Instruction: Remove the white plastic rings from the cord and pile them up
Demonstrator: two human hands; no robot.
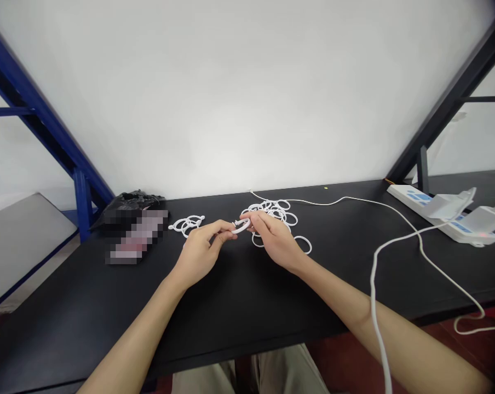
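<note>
While both forearms reach out over the black table (239,312), a white cable (373,284) runs across the right one on the near side of the grip. That's the first hazard: I'd say a quick pull of that arm could drag the cable and what it's plugged into.

Now to the grip itself. The left hand (200,249) and the right hand (274,238) meet at the middle of the table, and between them sits one white plastic ring (241,227), lifted just clear of the surface. The left fingertips pinch its left edge, the right thumb and forefinger close on its right edge. It's a narrow, firm hold from both sides, with nothing else in either hand. The ring is thin and smooth, so an uneven squeeze or a twist could well pop it out or bend it.

Just beyond the right hand, touching distance from the grip, lies a loose heap of rings (277,210). They're overlapping, so a brushing knuckle could scatter or snag them. Beyond the left hand sits a smaller cluster of rings (188,223), apart from the heap. Further left of the grip lies a crumpled black bag (130,201), and far off to the right a white power strip (436,209) sits by the wall.
</note>
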